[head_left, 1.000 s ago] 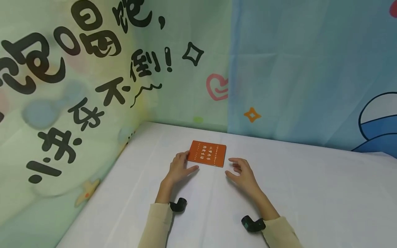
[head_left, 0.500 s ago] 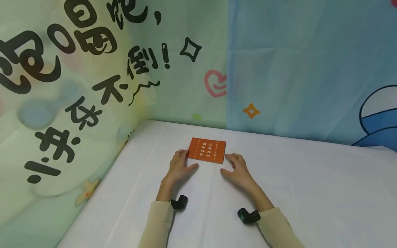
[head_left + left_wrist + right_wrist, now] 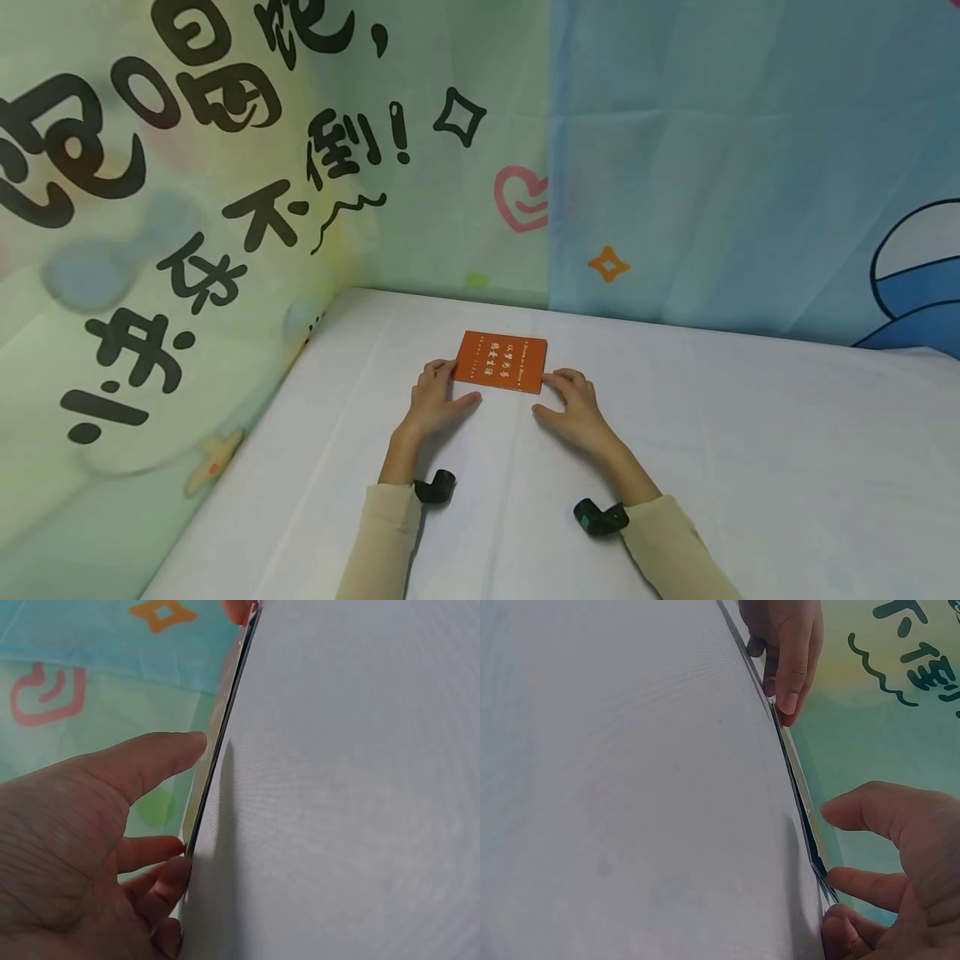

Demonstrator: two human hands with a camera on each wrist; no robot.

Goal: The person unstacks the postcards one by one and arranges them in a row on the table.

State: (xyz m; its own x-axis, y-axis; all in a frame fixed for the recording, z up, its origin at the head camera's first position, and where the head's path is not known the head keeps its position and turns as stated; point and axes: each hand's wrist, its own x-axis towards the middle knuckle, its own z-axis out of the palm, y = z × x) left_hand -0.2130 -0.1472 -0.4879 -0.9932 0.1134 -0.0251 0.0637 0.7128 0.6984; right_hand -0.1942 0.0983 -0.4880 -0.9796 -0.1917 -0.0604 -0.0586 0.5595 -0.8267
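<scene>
A thin orange-red notebook [image 3: 501,361] with white lettering on its cover lies flat on the white-covered table. My left hand [image 3: 432,404] rests at its left edge, fingertips against the side and thumb spread away in front. At the opposite edge my right hand [image 3: 579,412] has its fingertips up to the side, its thumb also apart from the cover. In the left wrist view, the notebook [image 3: 204,776] appears almost edge-on beside the left fingertips. The right wrist view shows right fingertips at a near corner, with the other hand [image 3: 789,652] at the far end.
White cloth [image 3: 750,450] covers the table around both arms. A printed green fabric backdrop [image 3: 442,242] and a blue one [image 3: 720,200] rise behind the table, and the printed cloth continues along the left side. Black cameras [image 3: 436,487] are worn on both wrists.
My right hand has moved left and forward, bringing its fingertips from a gap to the notebook's right edge. The left hand stays at the left edge. The head view has shifted slightly.
</scene>
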